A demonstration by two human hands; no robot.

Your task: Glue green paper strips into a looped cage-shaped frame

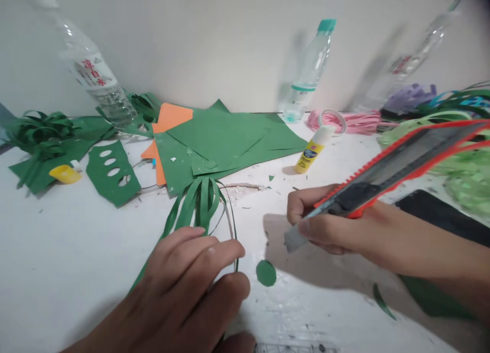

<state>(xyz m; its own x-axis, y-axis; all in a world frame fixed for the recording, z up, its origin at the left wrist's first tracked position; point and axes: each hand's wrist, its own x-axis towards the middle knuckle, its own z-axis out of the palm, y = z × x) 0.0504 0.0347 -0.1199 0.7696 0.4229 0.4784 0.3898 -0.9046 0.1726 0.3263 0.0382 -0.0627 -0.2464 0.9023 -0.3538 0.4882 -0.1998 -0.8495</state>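
My right hand (337,225) is closed around a red and black utility knife (367,179), its blade pointing down to the left over the white table (92,256). My left hand (199,281) lies low at the centre, fingers bent and close together, over the lower part of a bundle of green paper strips (199,199). What its fingertips grip, if anything, is hidden. A small green paper disc (266,273) rests between the two hands, and a thin curved green scrap (383,301) is below my right wrist.
Green sheets (225,138), orange paper (174,118), a glue stick (308,151) and a bottle (310,72) stand or lie behind. A holed green piece (113,171) is left. Pink strips (360,122) and a dark flat object (440,212) are right. A transparent ruler (294,348) shows at the bottom.
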